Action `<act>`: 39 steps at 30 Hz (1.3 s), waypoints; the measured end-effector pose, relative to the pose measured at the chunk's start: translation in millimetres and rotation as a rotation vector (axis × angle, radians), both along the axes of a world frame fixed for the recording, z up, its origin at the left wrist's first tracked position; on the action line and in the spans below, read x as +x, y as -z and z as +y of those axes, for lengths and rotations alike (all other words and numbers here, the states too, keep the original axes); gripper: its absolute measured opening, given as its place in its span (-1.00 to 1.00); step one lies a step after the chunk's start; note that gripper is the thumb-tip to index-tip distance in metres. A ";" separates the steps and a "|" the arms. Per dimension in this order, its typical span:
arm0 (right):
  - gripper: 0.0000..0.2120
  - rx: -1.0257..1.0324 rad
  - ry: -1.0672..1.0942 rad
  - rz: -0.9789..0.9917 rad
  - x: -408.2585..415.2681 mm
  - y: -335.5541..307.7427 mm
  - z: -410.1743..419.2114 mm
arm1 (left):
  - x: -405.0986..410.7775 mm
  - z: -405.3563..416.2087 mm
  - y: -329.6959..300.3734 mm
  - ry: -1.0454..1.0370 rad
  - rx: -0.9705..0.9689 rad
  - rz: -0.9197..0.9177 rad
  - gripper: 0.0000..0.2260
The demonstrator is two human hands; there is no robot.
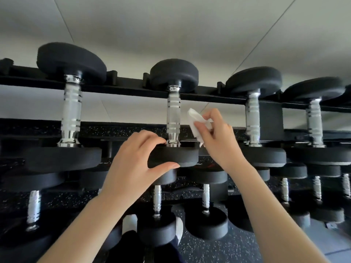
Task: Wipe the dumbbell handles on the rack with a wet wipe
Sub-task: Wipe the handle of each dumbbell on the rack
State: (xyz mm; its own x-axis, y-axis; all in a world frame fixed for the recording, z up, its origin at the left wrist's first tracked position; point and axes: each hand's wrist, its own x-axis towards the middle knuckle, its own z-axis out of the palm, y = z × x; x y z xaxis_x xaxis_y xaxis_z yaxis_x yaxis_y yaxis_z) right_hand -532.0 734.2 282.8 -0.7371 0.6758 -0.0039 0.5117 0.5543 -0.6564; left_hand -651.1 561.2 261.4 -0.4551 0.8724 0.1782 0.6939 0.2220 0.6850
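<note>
The left hand (140, 158) curls thumb and fingers round the near head of the middle dumbbell (173, 157) on the top rail of the rack (123, 87), steadying it, while the right hand (214, 137) pinches a crumpled wet wipe (195, 122) just beside that dumbbell's chrome handle (173, 118) without touching it, so the step looks like the approach to wiping this handle. Next, I judge, the wipe must be wrapped round the grip and drawn along it; neighbouring dumbbells (253, 118) stand well apart, and only the left fingertips (161, 142) at the handle's base crowd the stroke
</note>
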 end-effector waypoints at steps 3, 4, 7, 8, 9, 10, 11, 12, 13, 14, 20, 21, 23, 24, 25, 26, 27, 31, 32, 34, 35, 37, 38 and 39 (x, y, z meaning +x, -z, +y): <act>-0.87 0.026 0.068 0.035 26.0 -12.8 14.0 | 15.2 19.3 -12.3 0.022 0.047 0.067 -0.52; -0.86 0.034 0.099 0.041 36.0 -17.2 20.6 | 22.2 27.9 -16.0 0.031 0.068 0.082 -0.53; -0.87 0.052 0.159 0.068 67.7 -28.7 45.1 | 45.7 57.1 -23.5 0.066 0.088 0.112 -0.53; -0.88 0.050 0.178 0.076 77.7 -31.5 54.3 | 54.6 66.9 -25.1 0.075 0.072 0.116 -0.52; -0.87 0.050 0.192 0.084 87.4 -33.3 64.3 | 64.4 76.8 -26.2 0.083 0.048 0.119 -0.52; -0.86 0.051 0.203 0.089 97.1 -34.0 74.5 | 74.7 87.0 -26.4 0.093 0.023 0.122 -0.51; -0.84 0.050 0.208 0.089 106.9 -33.9 85.0 | 86.0 97.2 -25.7 0.104 0.003 0.129 -0.51; -0.84 0.044 0.209 0.087 116.5 -33.5 95.0 | 98.1 107.5 -24.5 0.113 -0.014 0.138 -0.51; -0.85 0.037 0.206 0.081 125.6 -32.6 104.7 | 110.4 117.3 -22.8 0.121 -0.032 0.148 -0.50; -0.86 0.037 0.200 0.072 134.2 -31.3 114.1 | 122.7 126.3 -21.5 0.127 -0.049 0.158 -0.50; -0.87 0.028 0.074 0.057 144.0 -12.4 159.9 | 168.9 152.3 -13.9 0.071 -0.067 0.177 -0.54; -0.86 0.034 0.040 0.068 137.0 -8.9 165.1 | 171.1 152.4 -13.3 0.042 -0.061 0.168 -0.54; -0.84 0.061 -0.030 0.102 118.5 -3.5 171.6 | 173.8 151.4 -13.1 -0.001 -0.057 0.161 -0.53; -0.83 0.083 -0.058 0.119 108.3 -1.8 173.7 | 174.9 150.8 -13.2 -0.011 -0.063 0.159 -0.53; -0.82 0.114 -0.077 0.132 98.5 0.2 175.8 | 175.7 150.6 -13.2 -0.016 -0.072 0.152 -0.53; -0.81 0.154 -0.083 0.142 90.1 2.1 178.0 | 176.3 150.3 -13.1 -0.022 -0.083 0.139 -0.53; -0.81 0.205 -0.080 0.150 83.5 4.5 180.2 | 176.7 149.9 -12.9 -0.028 -0.091 0.124 -0.53; -0.82 0.475 -0.001 0.199 76.7 16.8 184.2 | 176.2 148.6 -9.1 -0.032 -0.094 0.095 -0.52; -0.83 0.530 0.039 0.223 77.3 19.8 183.3 | 176.1 148.4 -8.1 -0.034 -0.091 0.091 -0.51; -0.85 0.570 0.116 0.267 77.0 24.8 180.6 | 175.7 148.8 -6.2 -0.039 -0.079 0.092 -0.50; -0.86 0.556 0.145 0.292 75.9 26.1 178.7 | 175.9 149.3 -5.4 -0.041 -0.066 0.100 -0.50; -0.89 0.487 0.185 0.359 72.8 27.5 174.8 | 177.0 149.8 -4.4 -0.049 -0.041 0.109 -0.50; -0.91 0.444 0.201 0.394 71.2 28.1 172.9 | 177.8 150.0 -4.4 -0.055 -0.030 0.109 -0.50; -0.93 0.402 0.217 0.423 69.7 28.3 170.8 | 178.1 150.1 -3.9 -0.061 -0.020 0.110 -0.51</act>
